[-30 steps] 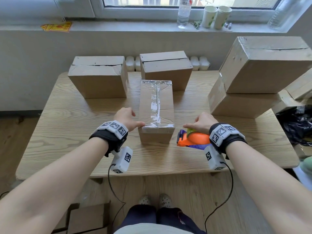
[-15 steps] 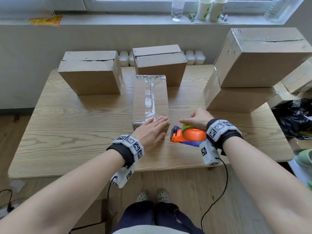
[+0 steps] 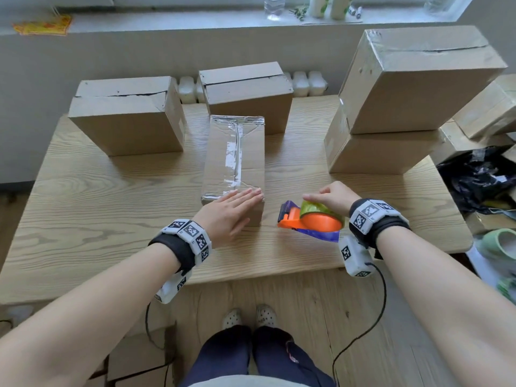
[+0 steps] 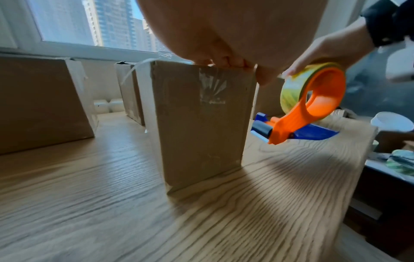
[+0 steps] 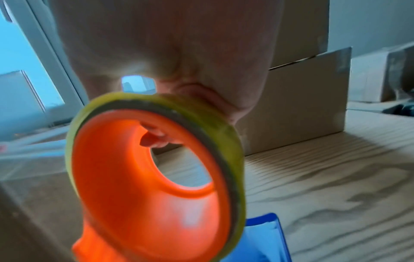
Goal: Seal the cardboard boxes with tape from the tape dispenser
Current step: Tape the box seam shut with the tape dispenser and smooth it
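Head view: my left hand lies flat, fingers straight, on the near end of the narrow box, pressing where the tape folds over the edge, probably to bed the tape end down and keep the box from sliding. That box sits mid-tabletop, long axis running from near edge to far edge, clear tape along its top seam and across its far end. It reads as sealed, or close to it.

My right hand grips the tape dispenser from above, fingers curled over the yellow-green roll; the right wrist view shows a fingertip through the orange hub. The dispenser is just beside the box on its right, near the tabletop's near edge. In the left wrist view it's off the wood, cutter end pointing at the box but apart from it. Holding it by the roll likely keeps the tape from spooling.

Two boxes stand along the far edge: one far left, one at centre right behind the narrow box. Both show open-looking seams, so I judge them still to do. A stack of two more is at the far right corner; the top one's seam also looks untaped.

Table is light wood.
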Demonstrator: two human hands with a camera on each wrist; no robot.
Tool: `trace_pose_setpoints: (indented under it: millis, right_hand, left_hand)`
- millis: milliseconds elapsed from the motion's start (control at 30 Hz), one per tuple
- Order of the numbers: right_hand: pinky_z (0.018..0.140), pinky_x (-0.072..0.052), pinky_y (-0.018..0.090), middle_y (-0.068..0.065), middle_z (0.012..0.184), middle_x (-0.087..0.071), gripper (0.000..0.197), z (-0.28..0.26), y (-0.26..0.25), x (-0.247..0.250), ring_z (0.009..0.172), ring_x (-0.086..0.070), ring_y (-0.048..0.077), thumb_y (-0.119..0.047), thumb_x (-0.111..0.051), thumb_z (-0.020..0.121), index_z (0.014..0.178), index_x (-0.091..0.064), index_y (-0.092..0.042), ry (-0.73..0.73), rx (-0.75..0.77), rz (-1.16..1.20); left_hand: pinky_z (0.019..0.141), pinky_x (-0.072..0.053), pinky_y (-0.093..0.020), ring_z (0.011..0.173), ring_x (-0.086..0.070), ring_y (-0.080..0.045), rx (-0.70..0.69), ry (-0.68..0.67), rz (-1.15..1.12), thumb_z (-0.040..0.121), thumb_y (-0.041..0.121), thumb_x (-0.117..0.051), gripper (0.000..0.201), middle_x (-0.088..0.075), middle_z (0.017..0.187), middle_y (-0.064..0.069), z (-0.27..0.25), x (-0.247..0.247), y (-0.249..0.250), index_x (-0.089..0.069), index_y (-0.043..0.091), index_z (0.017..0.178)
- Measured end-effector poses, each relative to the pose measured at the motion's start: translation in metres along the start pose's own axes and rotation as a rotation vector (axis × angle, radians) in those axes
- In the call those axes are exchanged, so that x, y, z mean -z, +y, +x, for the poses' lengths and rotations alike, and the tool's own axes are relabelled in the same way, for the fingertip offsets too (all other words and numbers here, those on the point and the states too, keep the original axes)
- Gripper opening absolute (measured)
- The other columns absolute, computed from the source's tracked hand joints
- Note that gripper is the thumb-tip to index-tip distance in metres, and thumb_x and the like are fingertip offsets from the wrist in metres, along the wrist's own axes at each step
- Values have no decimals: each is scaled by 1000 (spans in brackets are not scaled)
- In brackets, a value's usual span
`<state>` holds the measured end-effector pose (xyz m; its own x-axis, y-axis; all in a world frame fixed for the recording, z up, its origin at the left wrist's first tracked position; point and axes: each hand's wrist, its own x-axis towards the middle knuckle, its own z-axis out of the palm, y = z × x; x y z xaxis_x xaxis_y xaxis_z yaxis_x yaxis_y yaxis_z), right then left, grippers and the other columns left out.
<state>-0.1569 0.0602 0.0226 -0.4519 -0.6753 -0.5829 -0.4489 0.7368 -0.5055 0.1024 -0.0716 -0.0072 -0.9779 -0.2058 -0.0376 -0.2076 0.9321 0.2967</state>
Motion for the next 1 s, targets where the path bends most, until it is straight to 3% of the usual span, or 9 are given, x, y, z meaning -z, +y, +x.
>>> trace_pose_setpoints:
  millis: [133,233,300,433,467,567,633,800,1000]
  right_hand:
    - [55,-30,31,2,53,-44,56,-15,21,10,53,-41,19,-61,-67,75,52,-48,-12,31,-102,-24]
    - [60,-33,30,5,67,-53,43,-23,32,25,67,-48,21,-48,-69,79,68,-63,-7,50,-89,48]
    - [58,-35,28,3,67,-54,37,-29,30,34,65,-49,18,-43,-69,82,68,-64,-9,49,-49,53]
    - [55,-35,26,1,61,-52,29,-41,18,48,59,-46,13,-32,-69,85,66,-65,-10,33,-2,40]
    - [55,-35,25,0,61,-52,27,-43,16,50,59,-47,12,-29,-68,85,65,-64,-11,30,1,52]
    - [54,-33,26,0,57,-48,30,-45,12,52,57,-44,13,-27,-68,85,62,-61,-10,56,32,81]
    - [53,-32,27,0,54,-44,36,-46,12,52,55,-42,15,-31,-69,83,56,-56,-11,75,36,59]
    - [55,-35,28,0,51,-38,56,-48,7,44,51,-41,14,-55,-78,65,46,-40,-19,133,49,138]
    - [50,-34,21,-3,47,-39,56,-48,-1,37,45,-40,10,-51,-79,66,45,-38,-19,156,124,267]
  left_hand:
    - [116,-1,-19,141,-15,-10,-28,9,10,93,32,-24,57,-23,153,0,1,3,-2,-26,13,147]
    - [117,-3,-23,143,-13,-10,5,-23,25,91,39,-19,62,-20,155,1,3,4,2,-22,15,148]
    - [118,-4,-25,144,-12,-12,34,-55,50,90,45,-15,65,-17,155,2,4,5,6,-19,19,149]
    - [110,-26,-39,132,-42,-25,57,-85,107,90,37,-27,58,-43,144,-11,11,11,24,-43,9,138]
    - [110,-25,-40,131,-44,-26,45,-35,140,91,34,-31,55,-44,143,-13,14,10,29,-46,5,135]
    - [115,0,-29,145,-13,-20,59,-34,140,96,28,-39,55,-13,156,-10,20,7,40,-27,2,144]
    - [114,8,-26,146,0,-17,103,-68,134,97,31,-40,62,0,158,-6,21,6,41,-16,4,147]
    - [113,10,-23,146,3,-15,121,-90,77,96,33,-41,69,2,158,-2,20,8,40,-3,13,150]
    - [110,13,-20,145,5,-13,111,-108,68,97,36,-40,70,3,158,1,18,9,34,1,18,150]
